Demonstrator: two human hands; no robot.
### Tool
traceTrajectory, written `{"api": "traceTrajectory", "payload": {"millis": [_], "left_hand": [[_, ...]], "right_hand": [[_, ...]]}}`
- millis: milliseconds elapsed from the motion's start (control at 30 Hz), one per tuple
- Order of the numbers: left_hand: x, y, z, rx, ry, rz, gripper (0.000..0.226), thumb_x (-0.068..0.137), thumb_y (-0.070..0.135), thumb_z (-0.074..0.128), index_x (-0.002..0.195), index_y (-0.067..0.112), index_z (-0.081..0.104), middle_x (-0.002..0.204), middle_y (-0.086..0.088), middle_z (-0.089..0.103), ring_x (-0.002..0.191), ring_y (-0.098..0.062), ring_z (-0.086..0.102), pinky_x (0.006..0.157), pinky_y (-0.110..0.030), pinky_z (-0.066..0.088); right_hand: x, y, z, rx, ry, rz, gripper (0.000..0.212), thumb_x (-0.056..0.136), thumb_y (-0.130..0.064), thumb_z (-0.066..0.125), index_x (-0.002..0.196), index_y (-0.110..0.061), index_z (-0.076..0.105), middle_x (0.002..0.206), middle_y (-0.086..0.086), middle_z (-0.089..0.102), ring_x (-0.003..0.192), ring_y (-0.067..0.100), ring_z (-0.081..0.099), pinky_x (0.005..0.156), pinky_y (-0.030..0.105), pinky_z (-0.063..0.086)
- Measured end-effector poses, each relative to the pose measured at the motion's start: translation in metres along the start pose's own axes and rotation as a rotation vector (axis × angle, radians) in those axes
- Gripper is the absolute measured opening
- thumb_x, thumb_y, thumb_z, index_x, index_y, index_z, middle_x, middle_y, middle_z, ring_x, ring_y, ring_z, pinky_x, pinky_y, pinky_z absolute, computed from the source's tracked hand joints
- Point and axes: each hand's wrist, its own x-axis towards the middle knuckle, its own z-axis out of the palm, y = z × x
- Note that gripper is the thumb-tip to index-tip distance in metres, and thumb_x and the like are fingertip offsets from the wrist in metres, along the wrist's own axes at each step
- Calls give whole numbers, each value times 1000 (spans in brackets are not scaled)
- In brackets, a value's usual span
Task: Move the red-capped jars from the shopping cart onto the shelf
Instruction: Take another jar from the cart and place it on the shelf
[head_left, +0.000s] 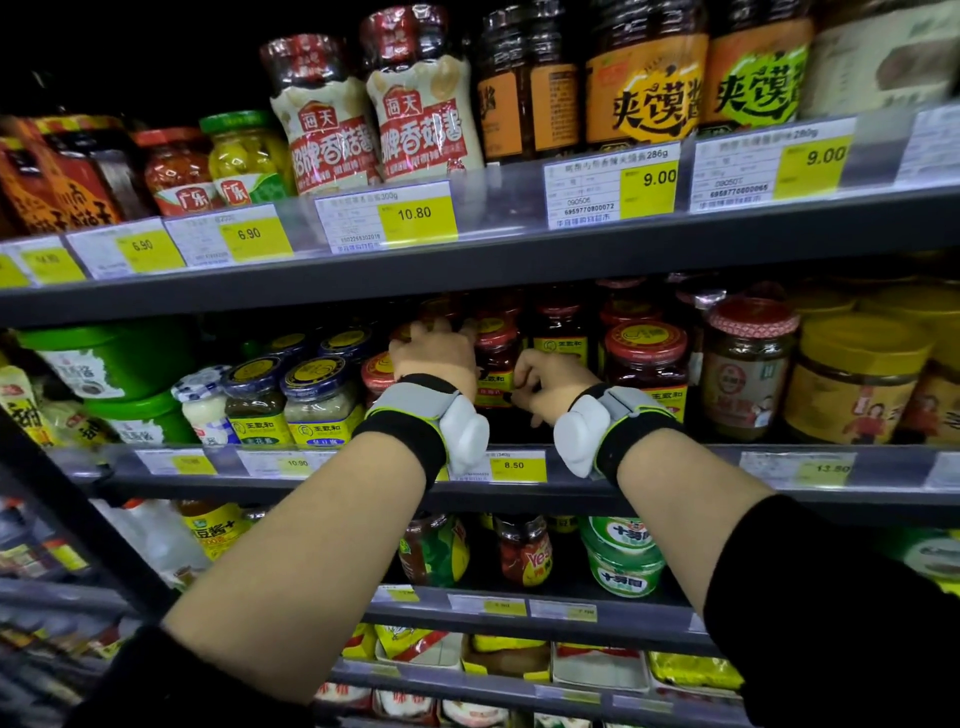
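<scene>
Both my hands reach into the middle shelf (649, 496) among the red-capped jars. My left hand (434, 351) lies over the top of a red-capped jar (376, 375), fingers curled round its cap. My right hand (545, 382) grips the lower body of another red-capped jar (496, 358) with a yellow label. A further red-capped jar (647, 364) stands just right of my right hand, and more stand behind in the row. The shopping cart is out of view.
Blue-capped jars (319, 397) stand left of my left hand, a paper-capped brown jar (748, 364) and yellow tubs (857, 384) to the right. The shelf above (519, 249) hangs low over the jars. A dark slanted bar (88, 525) crosses at lower left.
</scene>
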Motion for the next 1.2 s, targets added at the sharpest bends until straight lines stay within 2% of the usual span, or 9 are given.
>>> {"api": "traceTrajectory", "payload": {"millis": [167,467,633,733,800,900,1033,1133,1200], "left_hand": [[1,1,1,34,13,22,58,93,35,49,144,28,22,142,-12,37,131,-33,32,97,-47,37],[-9,-30,11,43,190,252,62,90,44,49,143,23,26,136,-10,37,128,-29,31,90,-41,42],[-11,-32,13,33,184,298,70,87,45,53,145,20,23,138,-10,37,129,-29,32,97,-42,40],[-11,-33,12,23,177,290,70,86,44,54,145,23,22,138,-9,37,129,-29,33,98,-42,38],[-12,-33,10,57,183,279,71,85,43,55,145,27,21,137,-10,38,128,-30,34,99,-41,36],[-17,-30,10,146,224,255,69,85,42,54,145,28,22,136,-10,41,126,-31,36,101,-42,31],[-28,-25,14,37,292,374,54,86,32,51,139,24,39,130,-7,49,124,-29,41,103,-39,28],[-36,-23,17,-43,275,549,44,87,22,50,131,21,51,126,-6,56,122,-29,45,109,-37,22],[-39,-23,19,-6,242,550,47,88,23,48,135,22,47,134,-3,52,128,-26,41,113,-36,15]], "right_hand": [[0,0,1,-14,-5,1,13,88,-17,57,88,-19,45,90,4,56,79,27,62,64,30,44],[0,1,2,-31,0,31,11,89,-23,56,89,-19,46,91,4,56,89,32,66,71,35,49],[-2,-3,1,-19,-14,46,13,88,-24,59,84,-22,47,77,-7,49,85,26,63,71,34,48],[-6,-9,-2,10,-38,34,13,88,-21,59,77,-24,51,88,3,60,81,23,63,63,29,48],[-9,-12,-2,69,-110,31,6,89,-15,56,87,-19,59,99,11,68,77,21,62,47,16,45],[-12,-14,-1,112,-184,28,28,92,-8,52,119,-9,57,115,13,65,77,20,61,36,5,38],[-15,-16,-2,107,-190,29,34,92,-4,52,126,-5,52,109,17,61,61,8,51,33,4,35],[-15,-18,-4,54,-208,20,32,91,-6,54,122,-2,53,97,11,55,63,13,51,34,4,34],[-16,-21,-7,22,-204,1,32,90,-8,55,121,-3,55,92,10,56,71,17,54,46,8,43]]}}
